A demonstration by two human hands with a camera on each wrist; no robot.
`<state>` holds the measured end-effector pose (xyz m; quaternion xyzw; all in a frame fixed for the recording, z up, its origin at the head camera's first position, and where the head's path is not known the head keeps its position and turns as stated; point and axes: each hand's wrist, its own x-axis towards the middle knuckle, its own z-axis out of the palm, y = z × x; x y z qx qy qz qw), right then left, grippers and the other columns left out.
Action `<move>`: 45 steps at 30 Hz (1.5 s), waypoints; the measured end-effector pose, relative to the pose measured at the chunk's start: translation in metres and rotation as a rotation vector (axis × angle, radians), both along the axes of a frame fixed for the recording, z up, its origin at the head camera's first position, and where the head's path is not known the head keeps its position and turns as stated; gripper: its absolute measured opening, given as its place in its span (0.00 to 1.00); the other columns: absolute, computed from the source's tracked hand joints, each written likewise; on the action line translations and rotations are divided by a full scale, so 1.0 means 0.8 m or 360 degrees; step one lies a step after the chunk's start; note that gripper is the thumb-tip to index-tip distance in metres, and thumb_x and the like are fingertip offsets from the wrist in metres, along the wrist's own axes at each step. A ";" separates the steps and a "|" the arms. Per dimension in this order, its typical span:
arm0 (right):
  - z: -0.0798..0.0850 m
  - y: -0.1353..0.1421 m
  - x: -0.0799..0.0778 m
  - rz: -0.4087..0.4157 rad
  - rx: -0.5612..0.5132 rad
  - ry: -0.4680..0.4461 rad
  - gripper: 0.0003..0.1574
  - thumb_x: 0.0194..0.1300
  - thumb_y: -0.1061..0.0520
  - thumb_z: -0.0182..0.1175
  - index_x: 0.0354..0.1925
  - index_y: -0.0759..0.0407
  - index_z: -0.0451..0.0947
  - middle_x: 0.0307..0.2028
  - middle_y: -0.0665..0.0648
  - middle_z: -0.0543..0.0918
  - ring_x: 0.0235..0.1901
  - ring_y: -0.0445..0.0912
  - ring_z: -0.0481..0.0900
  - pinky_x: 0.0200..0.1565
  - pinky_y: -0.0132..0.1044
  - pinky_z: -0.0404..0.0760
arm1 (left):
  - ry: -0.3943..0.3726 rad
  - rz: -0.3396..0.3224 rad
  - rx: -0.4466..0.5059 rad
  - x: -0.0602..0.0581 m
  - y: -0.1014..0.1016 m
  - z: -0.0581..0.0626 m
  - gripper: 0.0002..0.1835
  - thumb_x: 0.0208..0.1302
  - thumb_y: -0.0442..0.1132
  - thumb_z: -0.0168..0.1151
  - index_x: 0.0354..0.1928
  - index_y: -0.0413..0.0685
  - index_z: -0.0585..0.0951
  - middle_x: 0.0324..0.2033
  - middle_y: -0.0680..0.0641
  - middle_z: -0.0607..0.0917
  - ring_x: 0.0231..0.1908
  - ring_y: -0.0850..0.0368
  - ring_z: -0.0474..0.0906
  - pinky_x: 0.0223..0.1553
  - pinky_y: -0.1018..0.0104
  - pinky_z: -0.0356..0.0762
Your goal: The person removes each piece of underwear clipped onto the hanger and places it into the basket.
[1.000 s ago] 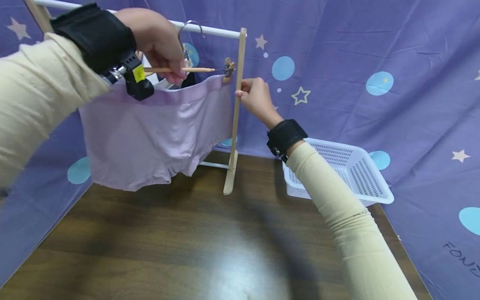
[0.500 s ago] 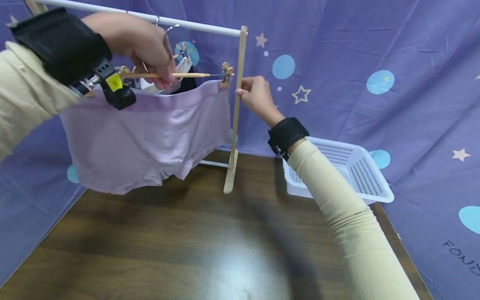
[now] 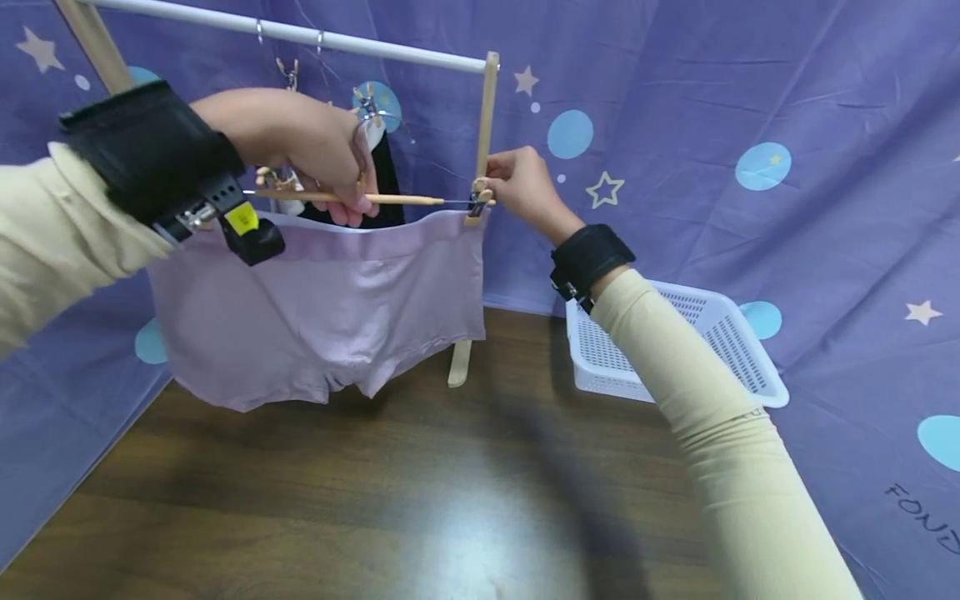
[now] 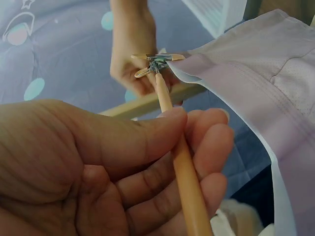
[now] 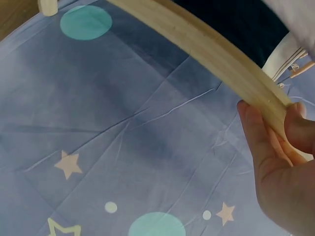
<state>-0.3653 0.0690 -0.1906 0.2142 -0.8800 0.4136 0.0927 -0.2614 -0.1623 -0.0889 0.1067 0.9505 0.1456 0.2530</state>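
My left hand [image 3: 315,158] grips the wooden bar [image 4: 191,201] of a clip hanger, thumb on one side and curled fingers on the other. From the hanger's clips hangs a pair of light purple boxer briefs [image 3: 322,308], waistband up. One clip [image 3: 480,202] shows at the waistband's right corner, overlapping the rack post in the head view. The left clip end is partly behind my wrist gear. My right hand [image 5: 283,162] pinches the wooden upright post [image 5: 206,49] of the drying rack between thumb and fingers. The hanger hangs below the white rail [image 3: 390,47], in front of the rack.
Behind the briefs, other clip hangers with a white and black garment [image 3: 386,179] hang on the rail. A white perforated basket [image 3: 600,379] stands at the right, partly under my right forearm. Brown wood tabletop [image 3: 337,500] lies below; a purple patterned curtain [image 3: 675,108] surrounds it.
My left hand has brought the hanger and briefs down, first leftward and then back right, away from the rail. My right hand stays on the post.
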 end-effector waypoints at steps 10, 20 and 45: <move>0.017 0.018 0.001 0.0116 0.0057 -0.0201 0.23 0.72 0.58 0.63 0.61 0.68 0.79 0.54 0.67 0.86 0.55 0.52 0.86 0.55 0.34 0.85 | 0.0034 -0.0043 0.0074 0.018 0.032 -0.025 0.11 0.73 0.34 0.61 0.50 0.36 0.83 0.27 0.53 0.90 0.27 0.66 0.85 0.29 0.72 0.81; 0.029 0.043 0.021 0.0184 0.0355 -0.0191 0.29 0.73 0.52 0.63 0.65 0.67 0.76 0.60 0.66 0.83 0.60 0.54 0.83 0.62 0.42 0.81 | 0.0106 -0.0133 0.0163 0.026 0.052 -0.052 0.09 0.72 0.34 0.61 0.48 0.37 0.86 0.28 0.50 0.89 0.28 0.63 0.86 0.31 0.71 0.83; -0.006 0.130 0.114 0.0174 0.0288 0.0047 0.22 0.70 0.57 0.66 0.60 0.62 0.81 0.52 0.63 0.87 0.50 0.52 0.88 0.49 0.34 0.85 | 0.0167 -0.0220 0.0551 0.015 0.081 -0.119 0.09 0.72 0.32 0.62 0.48 0.36 0.87 0.33 0.45 0.90 0.37 0.55 0.85 0.45 0.61 0.85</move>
